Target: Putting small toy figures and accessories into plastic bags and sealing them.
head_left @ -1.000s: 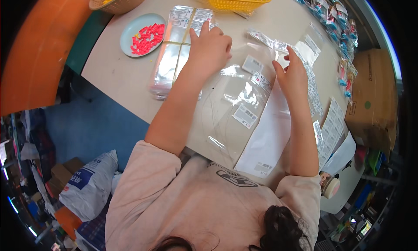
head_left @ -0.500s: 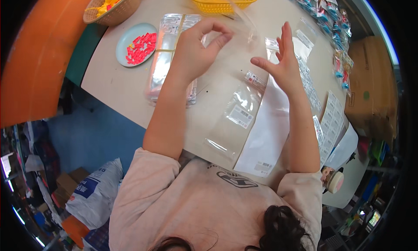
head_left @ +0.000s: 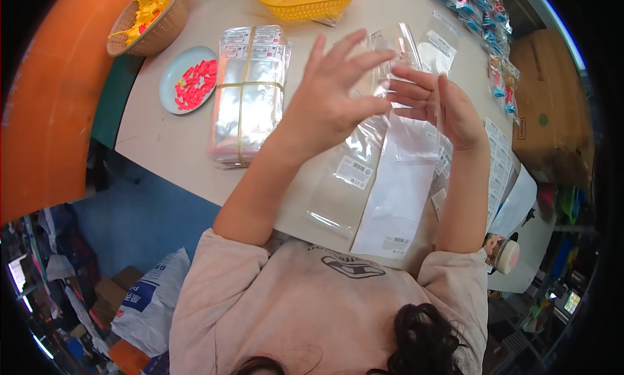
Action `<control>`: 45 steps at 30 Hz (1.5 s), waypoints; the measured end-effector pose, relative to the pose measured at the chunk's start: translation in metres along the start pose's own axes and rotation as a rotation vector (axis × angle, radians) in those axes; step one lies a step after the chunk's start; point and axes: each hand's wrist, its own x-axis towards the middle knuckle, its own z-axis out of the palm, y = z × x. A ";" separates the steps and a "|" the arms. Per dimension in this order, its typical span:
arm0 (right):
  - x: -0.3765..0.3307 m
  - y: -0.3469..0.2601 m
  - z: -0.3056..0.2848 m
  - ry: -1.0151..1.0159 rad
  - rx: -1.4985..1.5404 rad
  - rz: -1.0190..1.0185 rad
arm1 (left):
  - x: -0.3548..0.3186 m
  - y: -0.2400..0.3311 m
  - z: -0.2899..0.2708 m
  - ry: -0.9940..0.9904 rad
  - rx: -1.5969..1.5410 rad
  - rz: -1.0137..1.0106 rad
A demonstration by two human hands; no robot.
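The hands were raised just above the worktop point(head_left: 162, 141), palms turned toward each other with a clear plastic bag point(head_left: 406, 69) caught between them. The left hand point(head_left: 328, 98) had its fingers spread wide, fingertips brushing the film; the right hand point(head_left: 442, 102) had its fingers straight and close together along the bag's other face. Whether either thumb pinched the film could not be told. The bag was held upright in the gap between the palms, its lower part trailing toward the flat bags below.

To do this well, it seemed best to rub the two layers lightly apart near the mouth rather than tug, since such thin film creases and clings.

Under the hands lay two flat clear bags point(head_left: 351, 180), each with a small white label, beside a long white sheet point(head_left: 400, 206). To the left sat one banded stack of clear bags point(head_left: 250, 92), tied with crossed rubber bands. Past it stood one pale blue plate point(head_left: 170, 82) of small red pieces point(head_left: 195, 83), too many to count, and one wicker basket point(head_left: 166, 30) of yellow pieces. One yellow plastic basket point(head_left: 305, 1) stood at the far edge. On the right were label sheets point(head_left: 497, 160) and one cardboard box point(head_left: 543, 108).
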 end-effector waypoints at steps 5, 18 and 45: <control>-0.001 0.010 0.015 0.468 -0.276 -0.075 | -0.010 0.002 0.023 -0.145 0.100 0.035; -0.021 0.014 0.029 0.545 -0.119 0.215 | -0.015 -0.021 0.027 -0.028 -0.340 -1.057; -0.085 0.067 0.053 1.154 -0.881 0.441 | -0.035 0.026 0.070 -0.430 -0.368 -0.461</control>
